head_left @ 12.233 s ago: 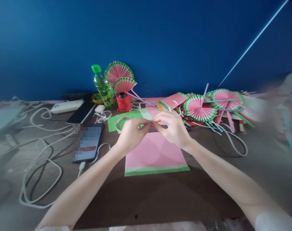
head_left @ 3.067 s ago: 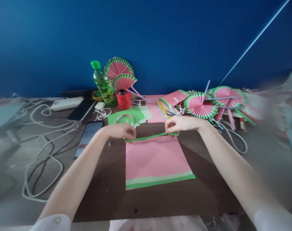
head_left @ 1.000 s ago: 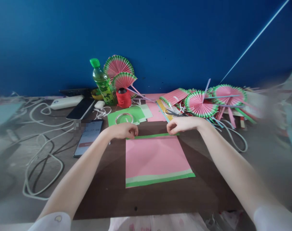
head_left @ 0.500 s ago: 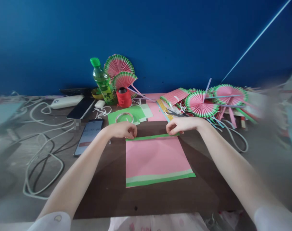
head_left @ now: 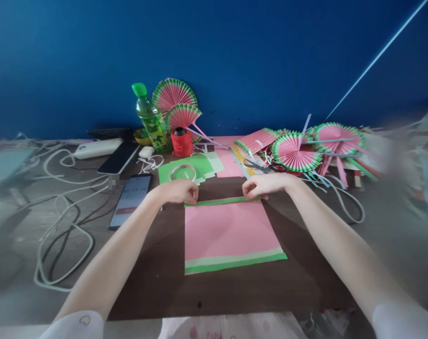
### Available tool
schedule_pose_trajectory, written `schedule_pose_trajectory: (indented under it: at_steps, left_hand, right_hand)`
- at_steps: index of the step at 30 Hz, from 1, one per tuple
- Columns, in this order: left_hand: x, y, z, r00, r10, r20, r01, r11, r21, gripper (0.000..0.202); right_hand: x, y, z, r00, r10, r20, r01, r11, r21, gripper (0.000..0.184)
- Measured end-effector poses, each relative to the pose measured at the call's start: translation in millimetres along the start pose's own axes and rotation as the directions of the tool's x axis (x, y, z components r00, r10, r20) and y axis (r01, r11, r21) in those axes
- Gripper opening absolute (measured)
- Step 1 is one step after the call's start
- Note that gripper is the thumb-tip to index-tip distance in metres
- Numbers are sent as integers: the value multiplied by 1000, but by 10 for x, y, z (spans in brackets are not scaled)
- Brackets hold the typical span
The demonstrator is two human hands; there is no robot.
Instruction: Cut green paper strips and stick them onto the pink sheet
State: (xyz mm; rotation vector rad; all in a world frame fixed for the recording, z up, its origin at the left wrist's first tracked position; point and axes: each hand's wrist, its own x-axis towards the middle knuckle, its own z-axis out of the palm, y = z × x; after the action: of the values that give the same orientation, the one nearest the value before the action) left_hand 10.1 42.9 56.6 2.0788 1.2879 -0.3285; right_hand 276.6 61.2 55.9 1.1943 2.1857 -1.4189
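A pink paper sheet lies flat on the dark table, with a pale and a dark green band along its near edge. A narrow green strip runs along its far edge. My left hand is closed on the strip's left end. My right hand pinches its right end. Both hands rest low on the table at the sheet's far corners.
Behind the sheet lie green paper pieces with a tape ring, a red thread spool, a green bottle and pink-and-green paper fans. A phone, a power bank and white cables lie left.
Over the last seconds the green strip, held slack above the sheet, came down onto its far edge. In the last second my hands barely moved.
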Motion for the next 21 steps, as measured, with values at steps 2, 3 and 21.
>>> schedule_pose_trajectory:
  at_steps: [2, 3, 21]
  left_hand:
    - [-6, 11, 3, 1000, -3, -5, 3, 1000, 10, 15]
    - [-10, 18, 5, 1000, -6, -6, 6, 1000, 15, 14]
    - [-9, 87, 16, 995, -100, -21, 101, 992, 75, 14]
  right_hand:
    - [8, 4, -1, 1000, 7, 1, -7, 1000, 6, 11]
    - [11, 4, -4, 1000, 14, 2, -14, 1000, 5, 11]
    - [33, 12, 1, 997, 76, -6, -76, 997, -7, 11]
